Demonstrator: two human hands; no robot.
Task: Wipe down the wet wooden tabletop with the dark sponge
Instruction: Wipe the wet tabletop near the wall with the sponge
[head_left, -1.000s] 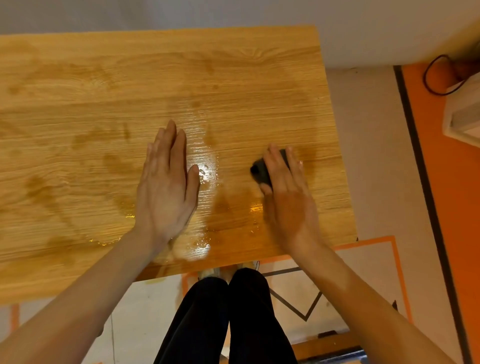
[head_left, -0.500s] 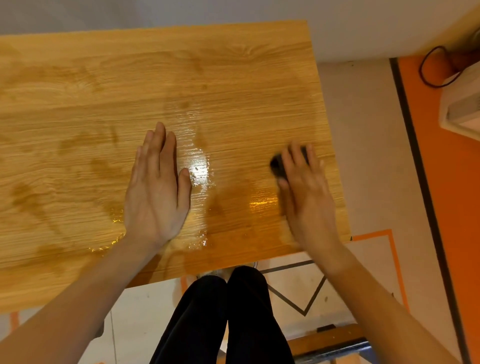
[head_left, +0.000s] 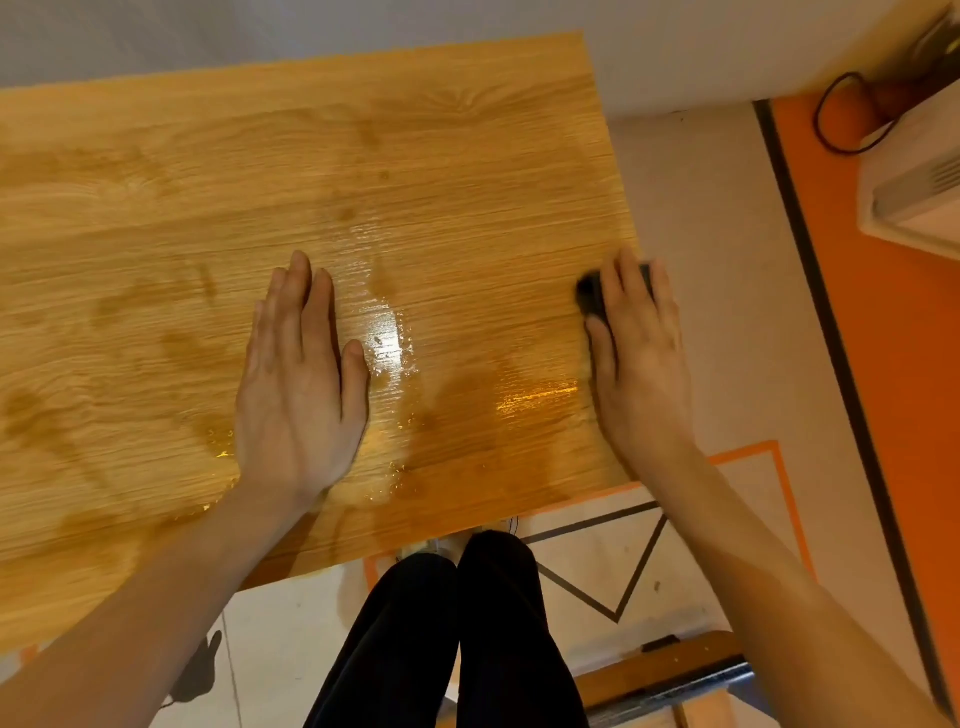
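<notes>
The wooden tabletop (head_left: 156, 218) fills the left and middle of the view, with shiny wet patches and darker damp streaks near its front edge. My left hand (head_left: 298, 384) lies flat on it, palm down, fingers together, holding nothing. My right hand (head_left: 641, 358) presses on the dark sponge (head_left: 589, 299) at the table's right edge. Only the sponge's left part and a sliver between the fingers show; the rest is under my fingers.
A bright puddle (head_left: 387, 335) glistens just right of my left thumb. Beyond the table's right edge is pale floor, then an orange floor strip (head_left: 904, 374) with a white appliance (head_left: 919, 182) and a black cable. My dark-trousered legs (head_left: 447, 634) stand below the front edge.
My right hand has slid the sponge rightward, from the middle wet patch to the table's right edge. The left hand has stayed flat in place.
</notes>
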